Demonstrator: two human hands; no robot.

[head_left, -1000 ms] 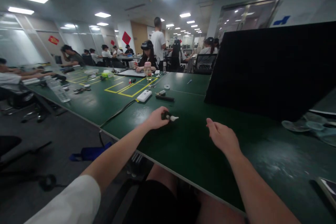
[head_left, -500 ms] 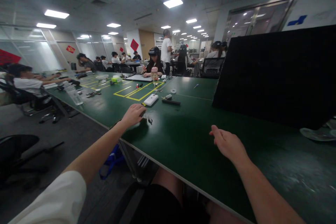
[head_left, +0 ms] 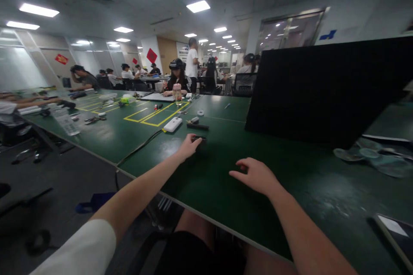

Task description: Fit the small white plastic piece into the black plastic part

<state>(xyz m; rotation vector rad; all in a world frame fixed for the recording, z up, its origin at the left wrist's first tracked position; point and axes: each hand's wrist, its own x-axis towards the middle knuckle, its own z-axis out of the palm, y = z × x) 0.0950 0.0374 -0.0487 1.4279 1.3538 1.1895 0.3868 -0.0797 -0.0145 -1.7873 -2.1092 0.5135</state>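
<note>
My left hand [head_left: 189,147] is closed, thumb and fingers around a small dark object [head_left: 200,138] just above the green table [head_left: 213,172]. What kind of object it is cannot be made out. My right hand [head_left: 256,175] hovers to the right over the same tabletop, thumb and fingers apart, with nothing seen in it. Beyond my left hand lie a white power bank [head_left: 173,124] and a dark bar-shaped item [head_left: 198,126].
A large black panel [head_left: 309,90] stands at the right, with clear plastic-like pieces [head_left: 371,154] by its base. A cable [head_left: 142,148] crosses the left edge. A clear bottle [head_left: 64,120], a pink-lidded bottle [head_left: 177,94] and yellow tape lines [head_left: 151,117] are farther off. Several people sit beyond.
My left hand has lifted a small dark object and moved right, towards my right hand. My right hand's thumb and fingers have spread apart. The view has turned rightward.
</note>
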